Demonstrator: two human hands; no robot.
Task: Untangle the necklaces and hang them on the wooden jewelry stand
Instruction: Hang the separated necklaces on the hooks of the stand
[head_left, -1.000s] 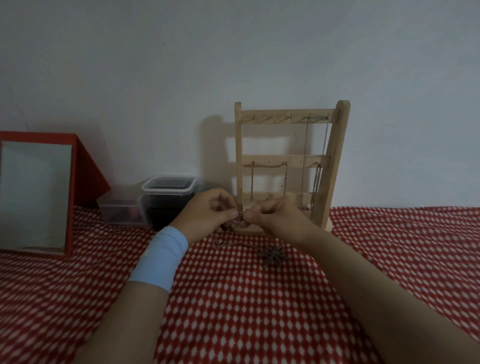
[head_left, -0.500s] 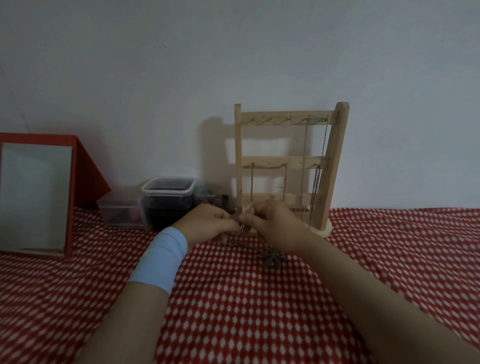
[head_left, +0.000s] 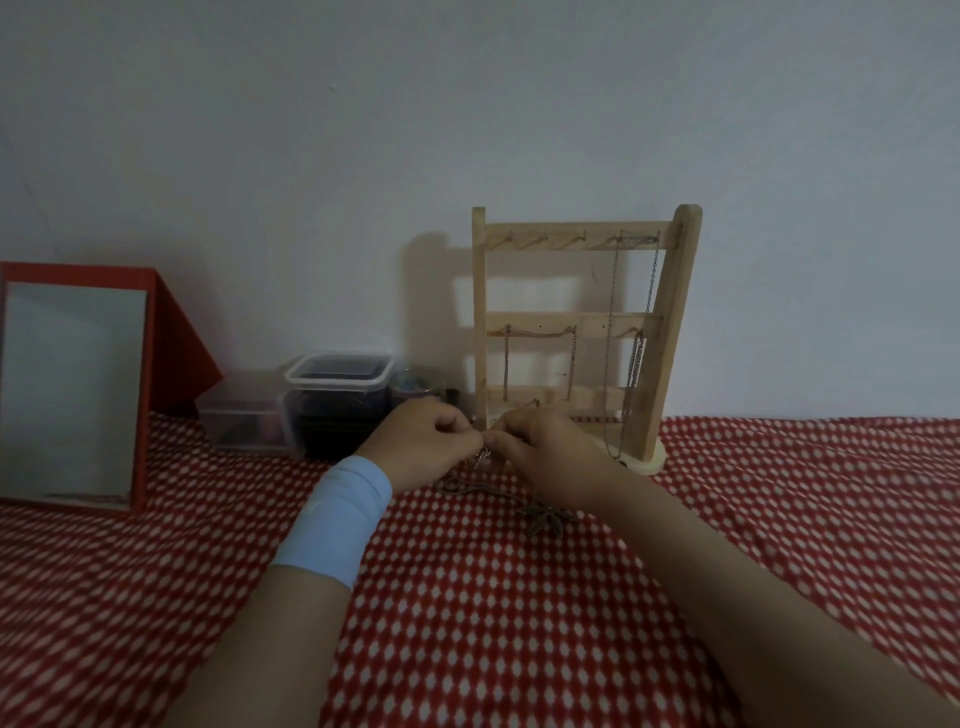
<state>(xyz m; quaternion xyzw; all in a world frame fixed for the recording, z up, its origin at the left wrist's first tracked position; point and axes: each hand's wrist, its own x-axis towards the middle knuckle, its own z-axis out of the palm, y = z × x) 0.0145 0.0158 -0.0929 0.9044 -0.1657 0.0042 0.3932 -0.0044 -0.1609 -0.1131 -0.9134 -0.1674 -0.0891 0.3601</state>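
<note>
Your left hand (head_left: 426, 448) and right hand (head_left: 551, 458) meet fingertip to fingertip, each pinching the thin metal necklace (head_left: 482, 460) where it bunches between them. From there the limp chain drops onto the red dotted cloth (head_left: 467, 623), running crosswise from under your left hand to the flat star-shaped pendant (head_left: 550, 517) beneath your right wrist. The slatted wooden jewelry stand (head_left: 670, 332) rises just beyond your right hand, so I judge it the nearer one for reaching the bare hooks (head_left: 545, 240).

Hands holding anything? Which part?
Both: left hand and right hand pinch the necklace by a raised stretch of its chain. The rest of the chain and the flower pendant lie on the cloth.
</note>
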